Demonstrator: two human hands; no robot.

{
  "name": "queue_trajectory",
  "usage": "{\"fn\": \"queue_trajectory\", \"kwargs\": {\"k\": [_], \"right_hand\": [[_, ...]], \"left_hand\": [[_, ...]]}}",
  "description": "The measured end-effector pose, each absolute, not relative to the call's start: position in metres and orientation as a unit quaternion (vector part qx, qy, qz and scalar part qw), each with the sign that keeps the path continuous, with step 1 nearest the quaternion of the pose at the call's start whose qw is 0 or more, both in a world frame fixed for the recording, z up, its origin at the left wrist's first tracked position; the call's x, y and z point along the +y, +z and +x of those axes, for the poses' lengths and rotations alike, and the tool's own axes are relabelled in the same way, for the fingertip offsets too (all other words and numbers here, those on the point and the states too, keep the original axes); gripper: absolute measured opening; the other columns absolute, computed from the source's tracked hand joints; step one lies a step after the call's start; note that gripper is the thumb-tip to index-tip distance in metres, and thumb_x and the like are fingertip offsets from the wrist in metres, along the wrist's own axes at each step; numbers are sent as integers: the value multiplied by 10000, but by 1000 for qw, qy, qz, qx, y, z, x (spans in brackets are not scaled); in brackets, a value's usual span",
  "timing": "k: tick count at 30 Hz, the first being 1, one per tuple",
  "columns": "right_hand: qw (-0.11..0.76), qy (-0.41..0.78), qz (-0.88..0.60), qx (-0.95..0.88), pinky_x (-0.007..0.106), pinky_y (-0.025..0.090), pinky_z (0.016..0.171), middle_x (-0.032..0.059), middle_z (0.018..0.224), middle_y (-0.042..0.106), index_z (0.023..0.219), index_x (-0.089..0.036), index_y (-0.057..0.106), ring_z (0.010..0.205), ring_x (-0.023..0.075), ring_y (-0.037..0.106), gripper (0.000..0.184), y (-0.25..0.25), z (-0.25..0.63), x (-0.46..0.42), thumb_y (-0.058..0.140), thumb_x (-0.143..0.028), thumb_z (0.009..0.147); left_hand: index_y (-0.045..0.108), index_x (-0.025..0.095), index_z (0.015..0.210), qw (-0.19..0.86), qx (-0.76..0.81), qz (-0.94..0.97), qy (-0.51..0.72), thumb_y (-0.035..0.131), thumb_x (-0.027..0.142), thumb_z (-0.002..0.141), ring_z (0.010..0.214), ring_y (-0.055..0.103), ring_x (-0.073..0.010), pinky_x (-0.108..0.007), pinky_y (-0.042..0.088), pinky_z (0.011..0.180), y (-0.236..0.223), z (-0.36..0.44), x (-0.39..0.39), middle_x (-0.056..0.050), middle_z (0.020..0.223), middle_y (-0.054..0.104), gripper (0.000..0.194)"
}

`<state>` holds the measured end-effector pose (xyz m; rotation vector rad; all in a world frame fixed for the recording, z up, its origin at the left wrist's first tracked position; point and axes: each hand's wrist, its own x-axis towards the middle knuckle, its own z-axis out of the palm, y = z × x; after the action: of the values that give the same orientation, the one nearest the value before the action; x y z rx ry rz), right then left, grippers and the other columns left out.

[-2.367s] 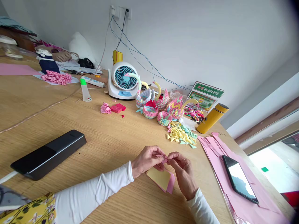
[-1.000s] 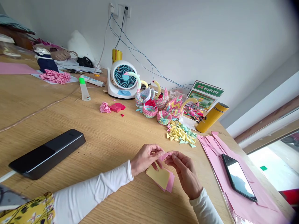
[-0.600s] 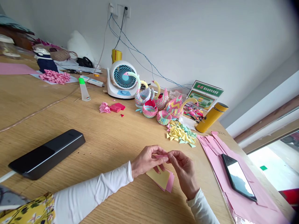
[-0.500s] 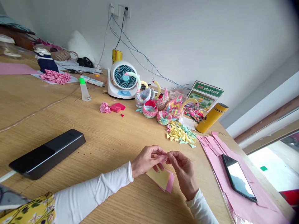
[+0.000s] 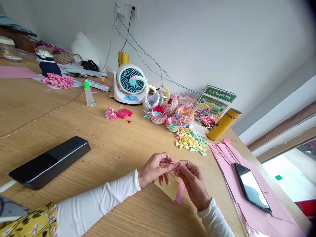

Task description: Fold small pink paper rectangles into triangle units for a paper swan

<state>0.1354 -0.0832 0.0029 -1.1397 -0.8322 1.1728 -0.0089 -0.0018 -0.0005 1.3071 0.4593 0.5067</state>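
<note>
A small folded piece of pink paper (image 5: pixel 174 164) is pinched between my two hands. My left hand (image 5: pixel 156 168) grips its left part between thumb and fingers. On the other end, the thumb and index finger of my right hand (image 5: pixel 194 181) press together. Fingers cover much of the paper. Below the hands lies a stack of yellow and pink paper slips (image 5: pixel 169 188) on the table. Just beyond is a heap of yellow and green folded paper triangles (image 5: pixel 191 140).
Several paper swans (image 5: pixel 185 113) stand behind the heap, beside a white fan (image 5: pixel 130 84). A black phone (image 5: pixel 253 187) rests on pink sheets (image 5: pixel 274 214) at right. A yellow flask (image 5: pixel 223 125), a glue bottle (image 5: pixel 89 95) and a black device (image 5: pixel 50 163) are also on the table.
The pink paper has tilted and shows more between my fingertips. My left fingers have shifted slightly, and my right hand has turned a little. Other things stay put.
</note>
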Motion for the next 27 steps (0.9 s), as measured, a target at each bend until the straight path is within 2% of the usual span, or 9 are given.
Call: {"fn": "queue_trajectory", "kwargs": {"k": [8, 17, 21, 27], "right_hand": [[590, 521, -494, -370, 228, 437, 679, 15, 699, 630, 764, -159, 662, 663, 103, 542, 224, 2, 137, -85, 693, -379, 787], [554, 486, -523, -429, 275, 461, 726, 47, 784, 655, 822, -153, 658, 722, 134, 580, 242, -5, 143, -85, 656, -394, 816], [541, 471, -540, -441, 289, 473, 717, 55, 766, 647, 809, -147, 641, 718, 147, 586, 294, -3, 141, -85, 649, -441, 805], [542, 409, -565, -469, 265, 470, 651, 38, 704, 614, 772, -155, 598, 672, 140, 566, 335, -2, 136, -84, 621, -488, 808]], "left_hand": [[529, 126, 880, 734, 217, 603, 225, 689, 515, 715, 422, 560, -59, -115, 371, 314, 3, -9, -2, -16, 754, 630, 452], [565, 127, 861, 688, 252, 646, 215, 648, 565, 722, 343, 414, -51, -137, 283, 298, -1, -11, 0, 49, 503, 510, 467], [580, 102, 790, 671, 243, 653, 253, 668, 551, 698, 346, 416, -29, -142, 296, 349, 0, -9, -2, 35, 529, 528, 467], [610, 89, 824, 651, 240, 675, 251, 647, 502, 726, 355, 422, -27, -156, 311, 361, 0, -9, -2, 12, 600, 562, 427]]}}
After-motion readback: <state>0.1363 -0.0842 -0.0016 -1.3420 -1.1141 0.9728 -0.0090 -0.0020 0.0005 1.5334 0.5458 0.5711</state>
